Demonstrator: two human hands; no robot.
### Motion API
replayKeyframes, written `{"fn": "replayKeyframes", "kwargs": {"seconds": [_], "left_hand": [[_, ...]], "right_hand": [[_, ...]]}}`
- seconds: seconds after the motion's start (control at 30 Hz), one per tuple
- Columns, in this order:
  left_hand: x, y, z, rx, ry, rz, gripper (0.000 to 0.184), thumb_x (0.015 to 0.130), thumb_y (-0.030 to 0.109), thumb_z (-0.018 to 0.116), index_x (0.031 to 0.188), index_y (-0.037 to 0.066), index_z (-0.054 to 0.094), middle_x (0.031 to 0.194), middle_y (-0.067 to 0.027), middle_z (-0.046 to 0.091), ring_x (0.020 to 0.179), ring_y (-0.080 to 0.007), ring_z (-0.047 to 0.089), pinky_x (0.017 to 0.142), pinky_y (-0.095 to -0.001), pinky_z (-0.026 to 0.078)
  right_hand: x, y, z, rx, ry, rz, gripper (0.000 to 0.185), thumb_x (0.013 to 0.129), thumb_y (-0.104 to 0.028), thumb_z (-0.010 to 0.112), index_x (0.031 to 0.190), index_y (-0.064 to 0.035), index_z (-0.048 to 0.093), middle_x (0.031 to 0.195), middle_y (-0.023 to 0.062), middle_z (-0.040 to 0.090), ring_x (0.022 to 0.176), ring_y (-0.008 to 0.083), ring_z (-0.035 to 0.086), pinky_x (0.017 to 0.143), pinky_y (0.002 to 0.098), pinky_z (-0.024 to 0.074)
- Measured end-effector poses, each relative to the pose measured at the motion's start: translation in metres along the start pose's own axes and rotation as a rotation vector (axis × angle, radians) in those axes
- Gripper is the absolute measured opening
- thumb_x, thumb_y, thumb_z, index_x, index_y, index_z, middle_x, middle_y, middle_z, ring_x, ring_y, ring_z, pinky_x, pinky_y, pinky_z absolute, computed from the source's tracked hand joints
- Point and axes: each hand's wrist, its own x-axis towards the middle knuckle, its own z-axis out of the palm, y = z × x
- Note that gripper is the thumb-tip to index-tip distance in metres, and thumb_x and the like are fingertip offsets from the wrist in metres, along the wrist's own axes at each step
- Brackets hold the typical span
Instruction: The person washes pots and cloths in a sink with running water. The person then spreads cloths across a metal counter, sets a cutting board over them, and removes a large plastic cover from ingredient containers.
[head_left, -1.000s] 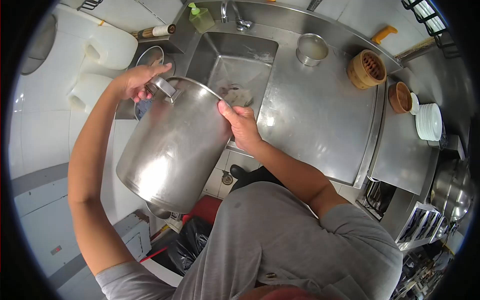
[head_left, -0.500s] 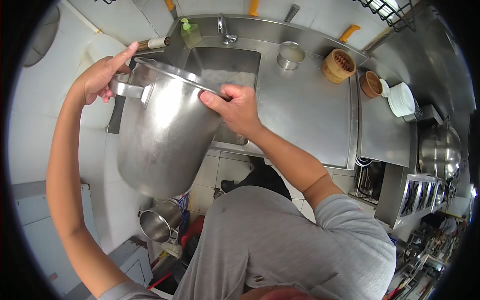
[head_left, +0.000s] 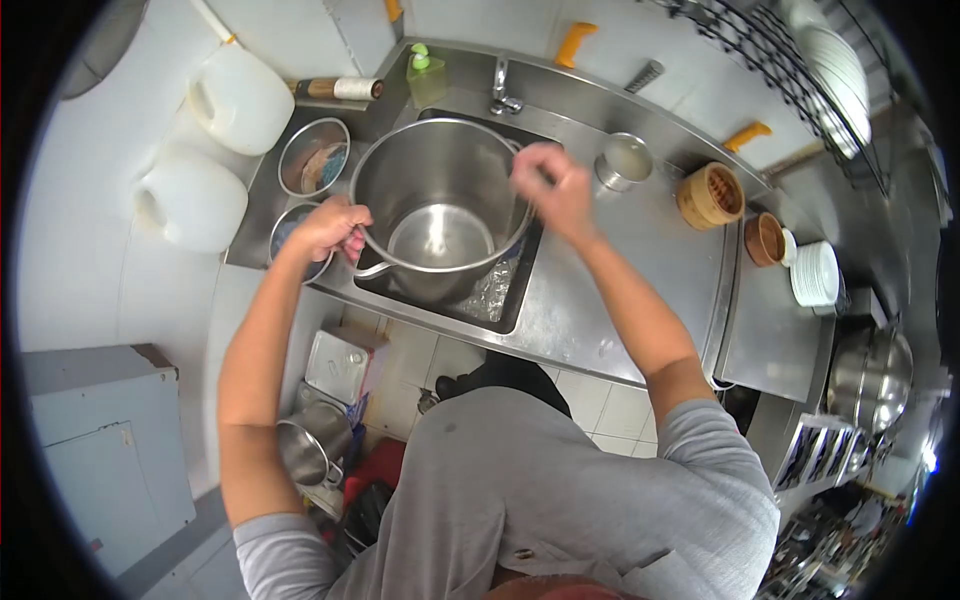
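A large steel stockpot [head_left: 440,190] stands upright at the sink [head_left: 520,290], its open mouth facing up and only bare metal showing inside. My left hand [head_left: 335,228] is closed around the handle on the pot's left side. At the right rim, my right hand [head_left: 553,190] is smeared by motion with its fingers bent; whether it touches the pot's rim or handle is unclear. Left of the pot sit two round metal containers, the rear one [head_left: 314,158] with something brown and blue inside, the front one [head_left: 290,235] partly behind my left hand.
Behind the sink are a faucet [head_left: 503,90] and a green-topped soap bottle [head_left: 427,78]. To the right stand a small metal bowl [head_left: 623,163], a bamboo steamer [head_left: 710,197] and stacked white plates [head_left: 815,274]. White jugs [head_left: 240,97] hang left. A wire rack [head_left: 770,75] overhangs the counter.
The pot was tilted over the sink's left edge; now it is upright in the sink, further right. My left hand still holds its handle, while my right hand has shifted right along the rim.
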Motion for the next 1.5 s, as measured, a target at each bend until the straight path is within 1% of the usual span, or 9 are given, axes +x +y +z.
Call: {"fn": "replayKeyframes", "kwargs": {"seconds": [0.23, 0.43, 0.77, 0.97, 1.07, 1.27, 1.4, 1.43, 1.5], "left_hand": [[0.100, -0.087, 0.067, -0.272, 0.069, 0.129, 0.021, 0.081, 0.009, 0.066, 0.100, 0.003, 0.060, 0.066, -0.0009, 0.056, 0.049, -0.0096, 0.050, 0.045, -0.0253, 0.043], [0.143, -0.136, 0.104, -0.342, 0.168, 0.109, 0.042, 0.079, 0.018, 0.070, 0.116, 0.001, 0.062, 0.078, -0.0056, 0.062, 0.061, -0.0137, 0.057, 0.051, -0.0305, 0.047], [0.199, -0.137, 0.107, -0.193, 0.263, 0.177, 0.041, 0.071, 0.024, 0.070, 0.105, 0.001, 0.070, 0.094, -0.0137, 0.071, 0.080, -0.0243, 0.067, 0.071, -0.0367, 0.053], [0.198, -0.111, 0.100, 0.192, 0.315, 0.184, 0.049, 0.071, 0.036, 0.071, 0.098, -0.004, 0.072, 0.101, -0.0262, 0.069, 0.100, -0.0378, 0.067, 0.092, -0.0457, 0.051], [0.194, -0.087, 0.099, 0.423, 0.842, 0.488, 0.063, 0.079, 0.032, 0.072, 0.125, -0.008, 0.053, 0.116, -0.0256, 0.060, 0.105, -0.0396, 0.062, 0.094, -0.0456, 0.050], [0.200, -0.011, 0.108, -0.739, -0.207, 0.251, 0.055, 0.096, 0.054, 0.053, 0.118, 0.004, 0.058, 0.108, -0.0136, 0.064, 0.104, -0.0273, 0.062, 0.093, -0.0440, 0.048], [0.219, 0.033, 0.145, -1.265, -0.511, 0.152, 0.073, 0.094, 0.072, 0.035, 0.117, 0.007, 0.060, 0.109, -0.0117, 0.066, 0.106, -0.0293, 0.062, 0.095, -0.0442, 0.049], [0.209, 0.050, 0.143, -1.270, -0.534, 0.157, 0.073, 0.094, 0.072, 0.035, 0.118, 0.008, 0.060, 0.111, -0.0114, 0.066, 0.108, -0.0299, 0.062, 0.096, -0.0439, 0.048], [0.199, 0.070, 0.143, -1.291, -0.624, 0.126, 0.065, 0.098, 0.066, 0.036, 0.120, 0.010, 0.060, 0.120, -0.0104, 0.065, 0.109, -0.0298, 0.062, 0.099, -0.0438, 0.048]], "right_hand": [[0.117, 0.259, 0.033, 0.446, 0.150, 1.181, 0.064, 0.090, -0.052, 0.066, 0.121, 0.0030, 0.053, 0.091, 0.0189, 0.066, 0.078, 0.0284, 0.068, 0.067, 0.0386, 0.0594], [0.142, 0.449, 0.050, 1.080, 0.002, 1.142, 0.041, 0.100, -0.036, 0.053, 0.118, 0.0003, 0.053, 0.089, 0.0193, 0.066, 0.072, 0.0275, 0.068, 0.060, 0.0372, 0.0605], [0.104, 0.308, 0.052, -0.422, 0.011, 0.134, 0.033, 0.086, -0.019, 0.077, 0.109, 0.0010, 0.066, 0.095, 0.0073, 0.069, 0.086, 0.0113, 0.063, 0.076, 0.0280, 0.0508], [0.049, 0.203, 0.092, 0.625, -0.478, 1.042, 0.024, 0.094, -0.012, 0.062, 0.113, 0.0028, 0.063, 0.104, 0.0174, 0.070, 0.095, 0.0245, 0.069, 0.087, 0.0382, 0.0579], [0.061, 0.183, 0.091, 0.715, -0.596, 1.180, 0.025, 0.095, -0.015, 0.060, 0.111, 0.0044, 0.062, 0.108, 0.0195, 0.069, 0.097, 0.0275, 0.069, 0.088, 0.0399, 0.0569], [0.083, 0.160, 0.088, 1.249, -0.532, 1.083, 0.026, 0.095, -0.016, 0.061, 0.109, 0.0055, 0.065, 0.105, 0.0179, 0.071, 0.098, 0.0279, 0.069, 0.092, 0.0401, 0.0546], [0.062, 0.140, 0.113, -0.012, -0.195, 0.461, 0.027, 0.099, -0.022, 0.055, 0.107, 0.0011, 0.066, 0.108, 0.0157, 0.070, 0.095, 0.0262, 0.068, 0.085, 0.0382, 0.0534], [0.057, 0.134, 0.113, -0.449, -0.165, -0.245, 0.023, 0.096, -0.019, 0.054, 0.103, -0.0008, 0.066, 0.104, 0.0156, 0.069, 0.094, 0.0324, 0.066, 0.081, 0.0423, 0.0513], [0.067, 0.121, 0.099, -0.870, -0.398, -0.159, 0.021, 0.092, -0.017, 0.055, 0.099, -0.0010, 0.066, 0.101, 0.0167, 0.067, 0.095, 0.0363, 0.063, 0.082, 0.0462, 0.0493]]}}
